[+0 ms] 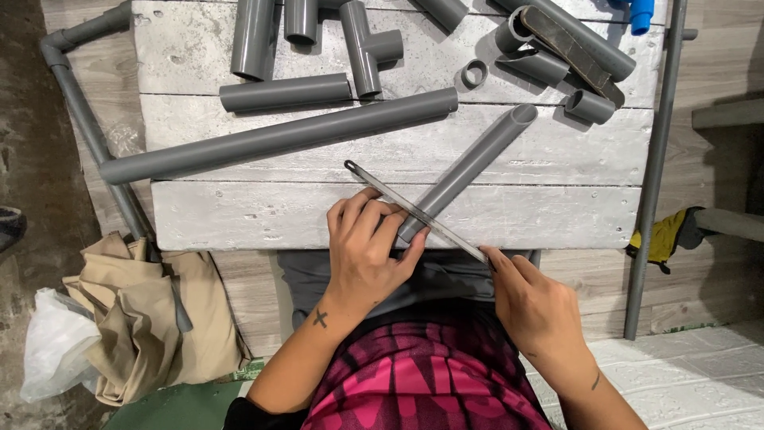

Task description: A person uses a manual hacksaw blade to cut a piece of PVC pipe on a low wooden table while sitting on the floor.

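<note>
Pipe under the blade at the bench's near edge

Pipe (469, 171), grey, short: it lies on the pale plank bench (557, 215), long axis diagonal, near end at the bench's near edge in front of the person, far open end up and to the right.

Left hand (366, 255): curled over the pipe's near end, fingers folded down and pressing it to the boards. Not spread, not pinching.

Right hand (537, 306): closed around the near-right end of a thin saw blade (414, 211); the grip itself is hidden under the fingers.

Blade: crosses over the pipe just beyond the left fingertips. Its axis runs from near right to far left, so blade and pipe form an X. The crossing sits closer to the left hand; the right hand stands off the bench's near edge.

Farther back: a long grey pipe (278, 135) lies nearly across the bench, slightly tilted. Beyond it a shorter length (285, 92), a tee fitting (368, 46), a small ring offcut (474, 74) and several short stubs, lying apart.

Containers: none seen. Pipe mouths that face the camera look hollow, nothing inside.

Floor, near left: tan cloth (147, 318) bunched beside a white plastic bag (52, 342).
</note>
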